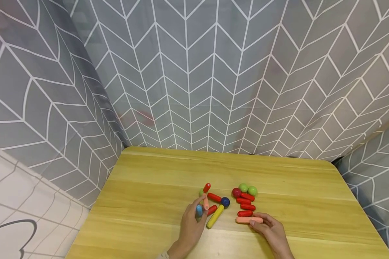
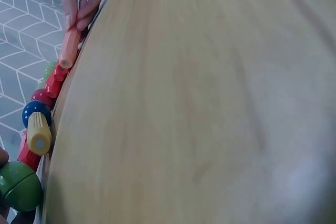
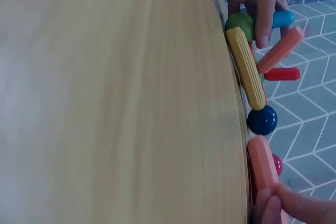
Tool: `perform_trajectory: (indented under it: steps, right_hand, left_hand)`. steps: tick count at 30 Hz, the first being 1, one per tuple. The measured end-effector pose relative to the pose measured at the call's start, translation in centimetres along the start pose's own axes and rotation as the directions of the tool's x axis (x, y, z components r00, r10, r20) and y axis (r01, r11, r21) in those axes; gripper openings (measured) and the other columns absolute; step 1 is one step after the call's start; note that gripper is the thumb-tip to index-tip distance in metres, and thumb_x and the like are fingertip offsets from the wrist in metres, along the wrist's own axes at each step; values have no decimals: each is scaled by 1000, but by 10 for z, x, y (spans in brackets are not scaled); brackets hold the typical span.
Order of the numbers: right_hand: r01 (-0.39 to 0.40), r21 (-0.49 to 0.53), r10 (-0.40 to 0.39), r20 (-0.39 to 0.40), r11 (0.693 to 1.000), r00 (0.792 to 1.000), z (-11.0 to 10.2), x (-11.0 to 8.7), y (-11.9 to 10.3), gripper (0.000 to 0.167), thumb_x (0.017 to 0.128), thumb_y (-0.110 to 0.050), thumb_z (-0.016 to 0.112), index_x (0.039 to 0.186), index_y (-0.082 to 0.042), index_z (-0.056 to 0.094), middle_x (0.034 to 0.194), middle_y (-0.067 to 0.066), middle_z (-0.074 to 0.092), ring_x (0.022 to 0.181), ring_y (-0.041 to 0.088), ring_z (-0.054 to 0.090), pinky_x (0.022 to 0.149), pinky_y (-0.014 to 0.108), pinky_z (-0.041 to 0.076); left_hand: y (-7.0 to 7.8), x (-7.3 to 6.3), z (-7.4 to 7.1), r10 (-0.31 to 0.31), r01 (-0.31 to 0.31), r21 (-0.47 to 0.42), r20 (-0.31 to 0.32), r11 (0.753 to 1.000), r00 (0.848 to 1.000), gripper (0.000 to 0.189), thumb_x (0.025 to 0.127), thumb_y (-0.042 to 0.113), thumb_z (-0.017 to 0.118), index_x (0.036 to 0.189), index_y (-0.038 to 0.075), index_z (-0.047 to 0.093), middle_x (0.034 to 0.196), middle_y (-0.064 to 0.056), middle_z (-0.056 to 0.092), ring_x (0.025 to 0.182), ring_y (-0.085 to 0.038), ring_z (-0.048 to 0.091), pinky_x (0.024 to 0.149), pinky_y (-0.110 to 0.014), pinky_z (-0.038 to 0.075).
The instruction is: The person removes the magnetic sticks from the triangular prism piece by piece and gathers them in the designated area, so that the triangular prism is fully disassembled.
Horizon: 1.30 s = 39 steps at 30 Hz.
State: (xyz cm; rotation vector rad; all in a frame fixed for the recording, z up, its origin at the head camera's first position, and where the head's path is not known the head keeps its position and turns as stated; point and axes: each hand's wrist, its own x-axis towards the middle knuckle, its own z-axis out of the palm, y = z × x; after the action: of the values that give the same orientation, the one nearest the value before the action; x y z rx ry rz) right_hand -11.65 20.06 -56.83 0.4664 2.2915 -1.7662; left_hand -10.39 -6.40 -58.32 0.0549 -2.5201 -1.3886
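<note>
In the head view my left hand (image 1: 192,223) is at a small frame of sticks and balls. The right wrist view shows its thumb and fingers gripping a green ball (image 3: 240,27), from which a light-blue stick (image 3: 283,19) sticks out. Next to these fingers an orange-pink stick (image 3: 282,50) and a red stick (image 3: 282,74) rise at angles. A yellow stick (image 1: 215,216) runs from the frame's near side to a dark-blue ball (image 1: 225,202), which touches another red stick (image 1: 214,197). My right hand (image 1: 272,230) pinches the right end of a second orange-pink stick (image 1: 244,219) low over the table.
Just beyond the right hand's stick, several short red sticks (image 1: 247,207) lie in a loose column on the wooden table (image 1: 149,180). Behind them sit a dark-red ball (image 1: 236,192) and two light-green balls (image 1: 252,190). A patterned grey curtain (image 1: 194,72) hangs at the table's far edge.
</note>
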Motion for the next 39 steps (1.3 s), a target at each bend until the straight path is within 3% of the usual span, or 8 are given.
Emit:
perform_trajectory:
  steps: [5, 9, 16, 25, 29, 32, 35, 39]
  right_hand:
    - [28, -6, -28, -54, 1000, 998, 7, 0, -2, 56, 82, -19, 83, 128, 5, 63, 124, 15, 69, 88, -3, 65, 75, 16, 55]
    - [37, -35, -39, -71, 999, 997, 9, 0, -3, 56, 82, -21, 83, 128, 4, 62, 131, 21, 65, 89, -3, 63, 75, 15, 54]
    - [53, -88, -62, -99, 995, 993, 12, -1, -3, 56, 83, -23, 82, 129, 2, 62, 128, 23, 66, 87, 4, 65, 71, 18, 54]
    - [78, -118, -93, -136, 990, 986, 16, 1, 1, 50, 83, -15, 82, 127, 1, 63, 111, 15, 72, 75, 1, 64, 63, 19, 50]
    - [84, -110, -101, -157, 990, 982, 17, 0, 1, 48, 83, -12, 80, 127, -1, 64, 121, 16, 67, 74, 0, 64, 63, 19, 52]
    - [114, -93, -131, -199, 989, 971, 18, -3, -2, 43, 84, -9, 79, 125, -2, 65, 127, 17, 63, 73, -1, 65, 63, 19, 54]
    - [199, -99, -217, -234, 975, 948, 24, -8, -6, 35, 83, -6, 79, 117, -2, 69, 117, 17, 66, 71, -2, 66, 62, 19, 55]
    - [370, -192, -405, -198, 909, 893, 41, -16, -14, 23, 80, 1, 80, 102, -4, 74, 101, 11, 69, 72, -2, 64, 63, 18, 57]
  left_hand:
    - [-2, -2, 1, 10, -11, -29, -38, 1000, 999, 59, 86, 4, 75, 136, 31, 58, 118, 1, 68, 109, -19, 64, 94, -42, 57]
    - [-4, -2, 1, 3, -6, -42, -68, 999, 998, 57, 84, 4, 76, 133, 28, 60, 117, 4, 64, 110, -18, 63, 95, -41, 57]
    - [-6, 0, 1, -26, 19, -68, -107, 998, 994, 56, 83, 3, 77, 134, 17, 58, 123, 1, 62, 116, -19, 63, 95, -36, 58]
    - [-9, 3, 0, -64, 57, -95, -76, 994, 995, 56, 84, 1, 75, 135, 16, 57, 119, -3, 68, 110, -25, 67, 93, -40, 59]
    - [-10, 6, -2, -58, 52, -82, -72, 995, 996, 55, 83, 1, 76, 133, 16, 58, 118, -3, 69, 110, -26, 68, 93, -41, 59]
    - [-11, 7, -3, -58, 51, -84, -74, 995, 996, 54, 83, 0, 76, 132, 17, 59, 116, -2, 70, 110, -25, 68, 92, -40, 60]
    - [-13, 6, -2, -62, 55, -91, -80, 994, 995, 52, 84, 0, 75, 131, 16, 60, 116, -2, 70, 111, -25, 68, 94, -41, 59]
    - [-15, 5, -1, -63, 56, -99, -70, 993, 996, 51, 85, 0, 74, 131, 16, 60, 119, -2, 70, 116, -27, 66, 100, -46, 56]
